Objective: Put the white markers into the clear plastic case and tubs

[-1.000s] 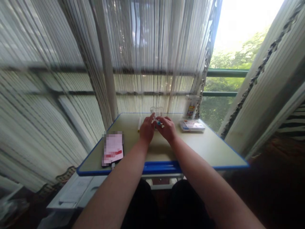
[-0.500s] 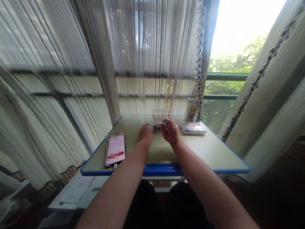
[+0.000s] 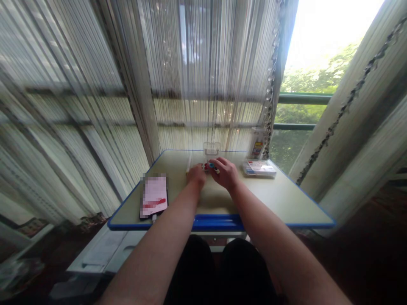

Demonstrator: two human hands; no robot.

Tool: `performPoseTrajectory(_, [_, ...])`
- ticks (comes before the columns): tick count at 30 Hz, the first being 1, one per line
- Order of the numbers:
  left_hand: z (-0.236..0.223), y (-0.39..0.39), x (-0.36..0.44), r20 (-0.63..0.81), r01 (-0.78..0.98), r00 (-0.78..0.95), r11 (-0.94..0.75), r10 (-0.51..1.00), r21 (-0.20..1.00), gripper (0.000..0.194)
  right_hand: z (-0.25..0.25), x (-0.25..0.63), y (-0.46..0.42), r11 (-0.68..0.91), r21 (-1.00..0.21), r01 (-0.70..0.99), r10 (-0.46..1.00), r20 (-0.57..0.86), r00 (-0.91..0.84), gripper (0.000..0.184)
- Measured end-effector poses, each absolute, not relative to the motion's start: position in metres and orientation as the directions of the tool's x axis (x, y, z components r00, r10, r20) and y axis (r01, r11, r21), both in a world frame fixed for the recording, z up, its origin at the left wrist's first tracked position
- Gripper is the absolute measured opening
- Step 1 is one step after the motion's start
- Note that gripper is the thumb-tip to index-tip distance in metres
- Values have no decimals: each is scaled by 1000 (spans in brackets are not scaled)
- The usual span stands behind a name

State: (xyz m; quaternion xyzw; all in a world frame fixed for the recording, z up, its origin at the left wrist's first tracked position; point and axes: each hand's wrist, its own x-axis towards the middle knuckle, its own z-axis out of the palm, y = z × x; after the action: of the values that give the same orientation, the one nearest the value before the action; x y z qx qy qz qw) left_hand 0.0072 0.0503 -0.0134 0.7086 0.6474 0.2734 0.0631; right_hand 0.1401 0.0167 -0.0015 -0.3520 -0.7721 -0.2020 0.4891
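At the far middle of the desk stands a small clear plastic box with its lid (image 3: 212, 148) raised toward the curtain. Small red pieces (image 3: 206, 166) show in it between my hands. My right hand (image 3: 226, 171) reaches over the box from the right, thumb and fingers pinched on a small blue piece (image 3: 211, 164). Against the box's left side is my left hand (image 3: 197, 173), its fingers curled; what they grip is hidden. The two hands cover most of the box's lower part.
A tablet (image 3: 154, 195) with a plugged-in cable lies at the desk's left. Toward the right rear are a flat clear case (image 3: 259, 168) and a clear upright package (image 3: 257, 146). A thin pale strip (image 3: 189, 162) lies behind my left hand. Blue edging (image 3: 218, 221) borders the desk (image 3: 273, 203).
My right hand has carried the blue piece left and over the box. My left hand has moved slightly right, closer to the box. The view has shifted a little.
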Motion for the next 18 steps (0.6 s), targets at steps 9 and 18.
performPoseTrajectory(9, [-15, 47, 7, 346, 914, 37, -172, 937, 368, 28, -13, 139, 28, 660, -117, 742, 505, 800, -324, 17])
performPoseTrajectory(18, [-16, 49, 9, 320, 914, 31, -156, 947, 374, 29, -26, 145, 46, 562, -271, 782, 675, 696, -244, 32])
